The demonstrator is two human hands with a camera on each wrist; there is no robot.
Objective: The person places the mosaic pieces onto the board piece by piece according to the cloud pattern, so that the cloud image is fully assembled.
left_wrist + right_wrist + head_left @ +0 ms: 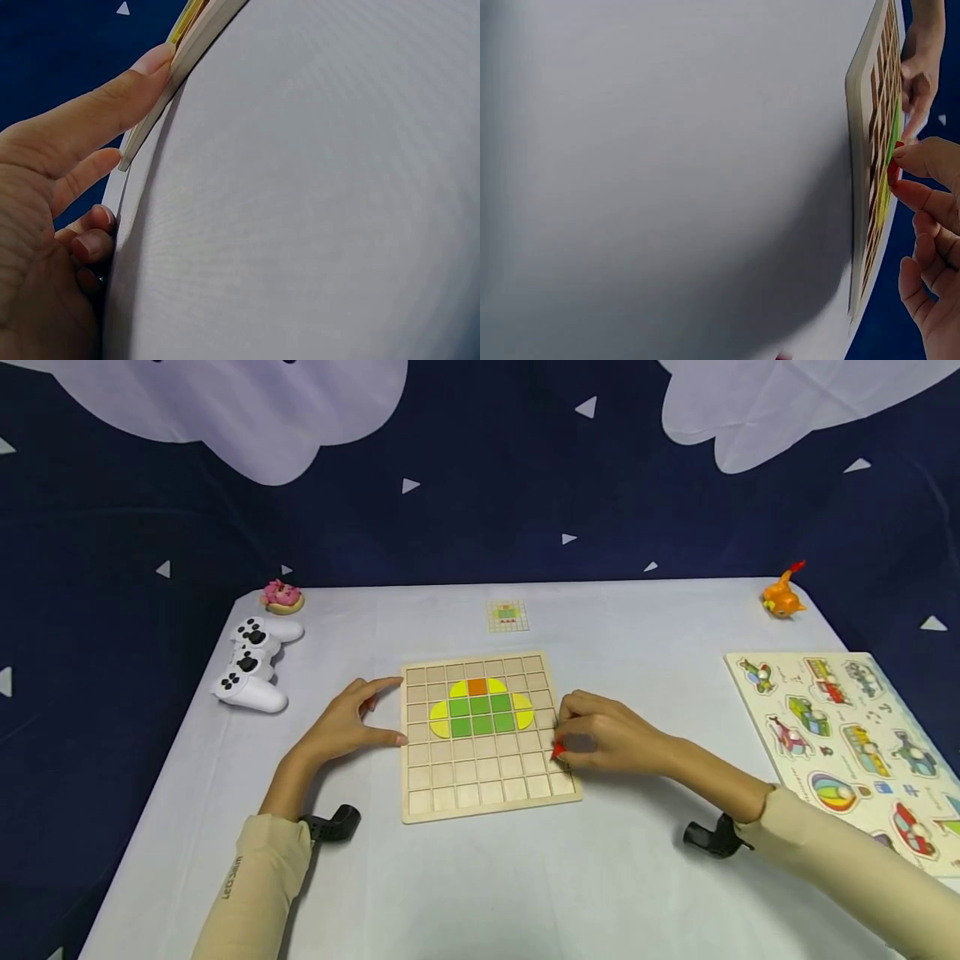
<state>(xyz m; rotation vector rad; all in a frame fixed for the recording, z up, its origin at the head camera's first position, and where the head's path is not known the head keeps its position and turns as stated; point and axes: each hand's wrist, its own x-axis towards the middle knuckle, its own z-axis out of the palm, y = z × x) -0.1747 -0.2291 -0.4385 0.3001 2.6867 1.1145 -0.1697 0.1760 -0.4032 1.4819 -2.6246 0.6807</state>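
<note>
A square wooden grid board (442,777) lies on the table, its upper cells filled with green square tiles (482,724), yellow rounded tiles (523,718) and one orange tile (477,687). My left hand (348,718) rests at the board's left edge, thumb and forefinger spread along it and touching the rim. Between thumb and forefinger my right hand (611,735) pinches a small red tile (895,166), over the board's right side. In the head view the red tile looks triangular.
A small pattern card (507,616) lies behind the board. To the left are a white game controller (255,664) and a pink flower-like toy (282,597). A picture puzzle board (847,743) lies at right, with an orange toy figure (783,597) behind it.
</note>
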